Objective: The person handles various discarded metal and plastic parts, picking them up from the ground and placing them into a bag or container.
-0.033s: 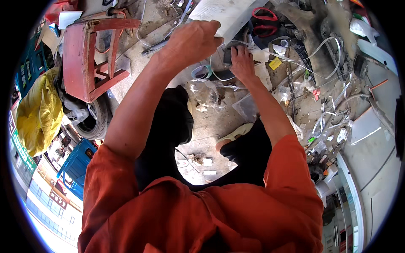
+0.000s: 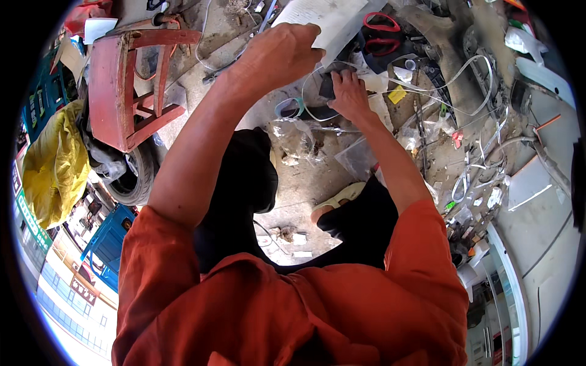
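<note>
At the top centre my left hand (image 2: 285,52) is closed, its fingers curled beside a white printed sheet (image 2: 329,19) with a translucent edge; what they grip is hidden. To its right my right hand (image 2: 351,96) pinches a small dark flat piece (image 2: 328,86), which shows at the left of the fingers. A thin white strip (image 2: 310,108) curves between the two hands. Just below lies a ring-shaped roll (image 2: 289,108) with a pale green rim. Red-handled scissors (image 2: 382,33) rest on dark material beyond my right hand.
A red wooden stool (image 2: 113,91) lies tipped at the left, above a tyre (image 2: 137,180) and near a yellow sack (image 2: 56,161). Looped white strips (image 2: 488,76), scraps and a yellow piece (image 2: 397,94) litter the right. Crumpled clear plastic (image 2: 299,137) lies before my knees.
More of the dark piece shows beside my right hand, which has shifted slightly. The printed sheet sits a little differently next to my left hand, which stays closed.
</note>
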